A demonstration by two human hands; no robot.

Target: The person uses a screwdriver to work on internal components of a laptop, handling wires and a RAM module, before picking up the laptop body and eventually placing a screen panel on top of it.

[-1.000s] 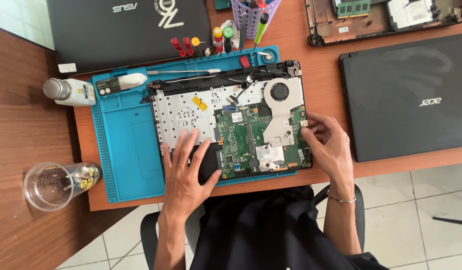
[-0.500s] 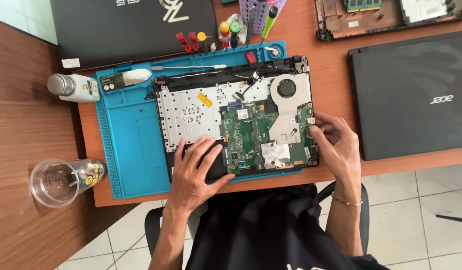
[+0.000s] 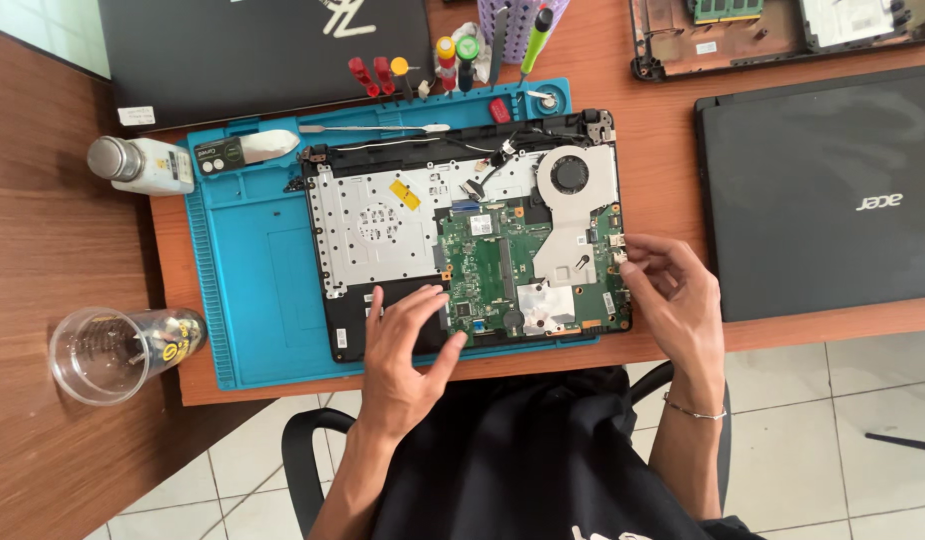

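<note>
2 hands [image 3: 408, 345] [image 3: 678, 295] touch 1 opened laptop [image 3: 468, 235]; 2 closed laptops [image 3: 823, 190] nearby.

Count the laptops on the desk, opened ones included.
4. A closed black laptop lies top left; a lidless black laptop with a green circuit board sits on the blue mat under both hands; an opened brown laptop base top right; a closed dark grey laptop right. Others may lie outside view.

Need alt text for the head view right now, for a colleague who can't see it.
An opened laptop with its green circuit board and fan exposed lies on a blue work mat. The left hand rests flat on its lower edge; the right hand touches its right edge. A clear plastic cup lies at left.
</note>
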